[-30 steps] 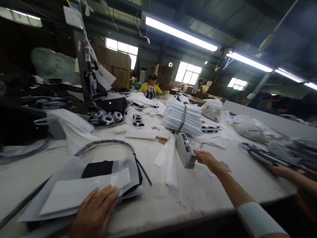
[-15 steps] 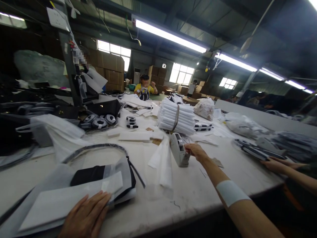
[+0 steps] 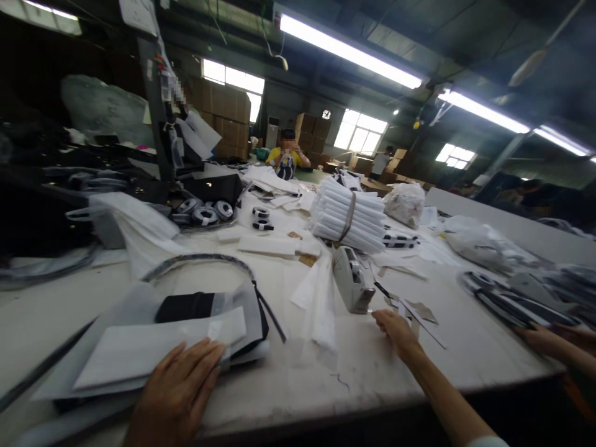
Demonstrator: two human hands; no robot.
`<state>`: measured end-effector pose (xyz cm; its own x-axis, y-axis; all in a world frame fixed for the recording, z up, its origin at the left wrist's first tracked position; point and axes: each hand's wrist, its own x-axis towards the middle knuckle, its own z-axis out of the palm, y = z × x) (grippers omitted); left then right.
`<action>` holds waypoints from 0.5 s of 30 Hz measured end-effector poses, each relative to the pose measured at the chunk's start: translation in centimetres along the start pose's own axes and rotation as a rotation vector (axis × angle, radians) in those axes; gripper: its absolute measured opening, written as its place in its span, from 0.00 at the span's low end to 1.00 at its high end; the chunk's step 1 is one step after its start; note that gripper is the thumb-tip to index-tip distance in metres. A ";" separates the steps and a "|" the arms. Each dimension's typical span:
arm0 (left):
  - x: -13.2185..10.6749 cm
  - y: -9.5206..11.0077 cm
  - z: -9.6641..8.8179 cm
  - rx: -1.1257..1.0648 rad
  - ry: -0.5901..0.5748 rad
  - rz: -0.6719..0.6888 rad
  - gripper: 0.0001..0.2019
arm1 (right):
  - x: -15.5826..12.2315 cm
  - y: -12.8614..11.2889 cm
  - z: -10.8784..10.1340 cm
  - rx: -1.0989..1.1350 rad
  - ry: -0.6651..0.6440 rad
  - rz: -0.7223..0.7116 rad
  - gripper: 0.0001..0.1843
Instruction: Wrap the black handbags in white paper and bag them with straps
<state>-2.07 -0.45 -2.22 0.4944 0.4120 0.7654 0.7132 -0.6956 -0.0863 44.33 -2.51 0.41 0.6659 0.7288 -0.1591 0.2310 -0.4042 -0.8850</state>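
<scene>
My left hand [image 3: 184, 385] lies flat, fingers stretched out, on a folded white sheet [image 3: 135, 347]. Beneath the sheet is a black bag [image 3: 186, 306], partly covered by translucent white wrapping, with a wrapped handle [image 3: 200, 259] arching behind it. My right hand [image 3: 395, 332] is just in front of a grey tape dispenser [image 3: 351, 282], apart from its body. Thumb and fingers are pinched together, with a faint glint of clear tape at their tips; the strip itself barely shows.
Behind the dispenser stands a strapped bundle of white rolls [image 3: 347, 214]. Several wrapped coils [image 3: 205, 214] and dark bags are at the left. Paper scraps [image 3: 421, 310] and a thin dark rod lie right of the dispenser. A co-worker's hands [image 3: 549, 341] touch striped straps at the right.
My right hand has moved from the dispenser's roll to in front of it, toward me. My left hand stays on the white sheet. The view has shifted slightly.
</scene>
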 end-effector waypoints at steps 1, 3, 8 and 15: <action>0.1 0.4 -0.1 -0.010 0.000 -0.036 0.13 | -0.6 -0.7 -0.1 -0.028 -0.056 -0.044 0.13; 0.2 1.1 -0.4 -0.040 -0.021 -0.118 0.13 | -1.9 -3.4 0.3 -0.100 -0.247 -0.185 0.15; 0.5 2.3 -0.8 -0.148 -0.053 -0.314 0.13 | -6.7 -13.7 5.9 -0.353 -0.905 -0.457 0.16; 0.9 2.7 -1.1 -0.176 -0.034 -0.366 0.14 | -11.8 -22.3 17.7 -0.745 -1.516 -0.723 0.12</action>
<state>-0.22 -2.59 -1.03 0.2422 0.6680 0.7037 0.7506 -0.5885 0.3003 18.77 7.66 14.31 -0.7346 0.4933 -0.4658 0.6587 0.3541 -0.6639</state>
